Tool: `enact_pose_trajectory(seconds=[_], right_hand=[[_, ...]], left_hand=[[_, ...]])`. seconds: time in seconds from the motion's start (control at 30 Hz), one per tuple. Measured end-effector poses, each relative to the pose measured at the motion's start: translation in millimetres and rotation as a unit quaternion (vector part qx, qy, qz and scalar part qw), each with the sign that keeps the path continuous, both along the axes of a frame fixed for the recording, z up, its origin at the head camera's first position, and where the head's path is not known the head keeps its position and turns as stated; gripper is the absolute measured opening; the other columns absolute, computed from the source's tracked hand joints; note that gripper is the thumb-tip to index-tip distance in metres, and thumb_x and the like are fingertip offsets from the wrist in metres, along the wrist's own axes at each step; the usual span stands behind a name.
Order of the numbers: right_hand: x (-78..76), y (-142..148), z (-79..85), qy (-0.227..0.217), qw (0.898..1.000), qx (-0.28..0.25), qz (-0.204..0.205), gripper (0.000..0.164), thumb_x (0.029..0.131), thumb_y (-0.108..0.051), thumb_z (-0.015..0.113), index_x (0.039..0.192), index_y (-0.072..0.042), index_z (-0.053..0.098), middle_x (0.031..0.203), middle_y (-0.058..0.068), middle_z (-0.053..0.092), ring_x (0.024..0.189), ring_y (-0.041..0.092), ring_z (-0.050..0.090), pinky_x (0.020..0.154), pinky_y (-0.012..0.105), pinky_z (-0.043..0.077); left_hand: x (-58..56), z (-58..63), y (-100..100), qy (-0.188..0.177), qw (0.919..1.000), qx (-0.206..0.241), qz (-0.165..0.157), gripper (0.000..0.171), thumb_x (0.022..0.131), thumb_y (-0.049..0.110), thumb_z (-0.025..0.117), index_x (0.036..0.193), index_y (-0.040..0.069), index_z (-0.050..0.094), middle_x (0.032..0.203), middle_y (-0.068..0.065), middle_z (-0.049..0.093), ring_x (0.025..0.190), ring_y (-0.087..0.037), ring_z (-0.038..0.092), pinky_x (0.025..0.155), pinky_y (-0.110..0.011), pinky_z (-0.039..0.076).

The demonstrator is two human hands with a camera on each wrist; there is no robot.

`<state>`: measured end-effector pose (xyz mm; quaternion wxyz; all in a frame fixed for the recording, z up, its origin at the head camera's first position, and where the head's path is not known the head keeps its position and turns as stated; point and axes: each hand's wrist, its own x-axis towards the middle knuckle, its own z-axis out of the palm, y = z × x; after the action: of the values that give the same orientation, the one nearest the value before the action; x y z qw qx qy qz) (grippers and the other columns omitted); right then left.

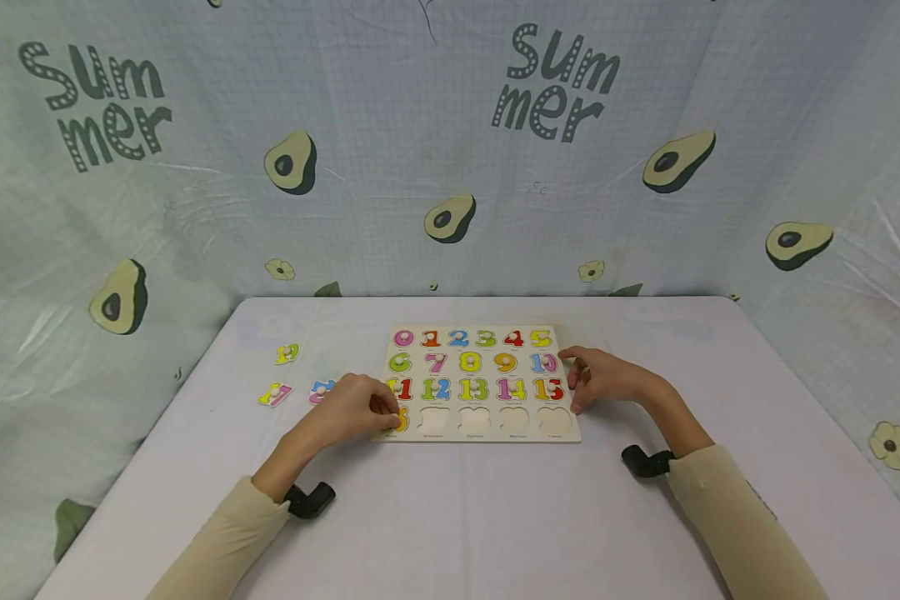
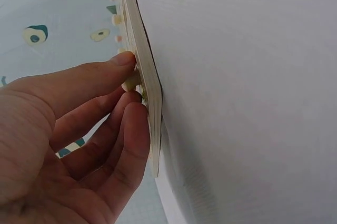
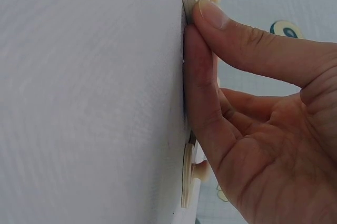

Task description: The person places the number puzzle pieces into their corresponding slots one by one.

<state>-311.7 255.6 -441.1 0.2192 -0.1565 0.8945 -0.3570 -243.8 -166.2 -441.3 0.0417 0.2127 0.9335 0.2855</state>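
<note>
A wooden number puzzle board (image 1: 487, 439) lies on the white table. Colourful knobbed number pieces fill its upper three rows. At its front left corner my left hand (image 1: 356, 407) pinches the knob (image 2: 131, 82) of the yellow 16 piece (image 1: 402, 419), which lies at the first recess of the bottom row. Thumb and fingertips stand on either side of that knob in the left wrist view. My right hand (image 1: 603, 379) rests against the board's right edge, thumb and fingertips touching it. Bare recesses (image 1: 474, 419) show along the rest of the bottom row.
Left of the board lie a 19 piece (image 1: 287, 353), a 17 piece (image 1: 275, 394) and a partly covered piece (image 1: 321, 392). A knobbed wooden piece (image 3: 187, 176) stands beyond the right hand in the right wrist view. A patterned curtain (image 1: 375, 150) hangs behind the table.
</note>
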Motion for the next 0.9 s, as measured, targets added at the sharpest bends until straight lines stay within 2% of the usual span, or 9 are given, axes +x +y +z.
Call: enact_pose_trajectory(seconds=[0.43, 0.67, 0.9], right_hand=[[-1.3, -0.1, 0.2, -0.004, 1.000, 0.003, 0.002, 0.096, 0.076, -0.004, 0.086, 0.155, 0.005, 0.032, 0.107, 0.012, 0.055, 0.096, 0.023, 0.055, 0.082, 0.032, 0.047], [-2.1, 0.2, -1.2, -0.001, 1.000, 0.005, 0.004, 0.097, 0.076, -0.005, 0.086, 0.155, 0.005, 0.032, 0.107, 0.012, 0.055, 0.097, 0.023, 0.055, 0.083, 0.032, 0.046], [-0.6, 0.0, 1.4, -0.003, 1.000, 0.003, 0.005, 0.099, 0.076, -0.005, 0.087, 0.156, 0.006, 0.030, 0.107, 0.012, 0.055, 0.091, 0.021, 0.056, 0.084, 0.032, 0.047]], left_hand=[[1.1, 3.8, -1.9, -0.009, 0.9999, 0.008, -0.005, 0.009, 0.083, 0.016, 0.086, 0.086, 0.012, 0.079, 0.075, 0.007, 0.070, 0.071, -0.008, 0.060, 0.067, -0.022, 0.049], [-0.2, 15.6, -13.6, -0.031, 0.9982, 0.052, -0.003, 0.015, 0.083, 0.018, 0.087, 0.094, 0.010, 0.080, 0.082, 0.004, 0.073, 0.076, -0.012, 0.063, 0.069, -0.023, 0.052], [-0.6, 34.6, -33.4, -0.018, 0.9964, 0.075, 0.035, 0.019, 0.085, 0.019, 0.085, 0.099, 0.008, 0.080, 0.087, -0.001, 0.074, 0.082, -0.017, 0.064, 0.072, -0.026, 0.053]])
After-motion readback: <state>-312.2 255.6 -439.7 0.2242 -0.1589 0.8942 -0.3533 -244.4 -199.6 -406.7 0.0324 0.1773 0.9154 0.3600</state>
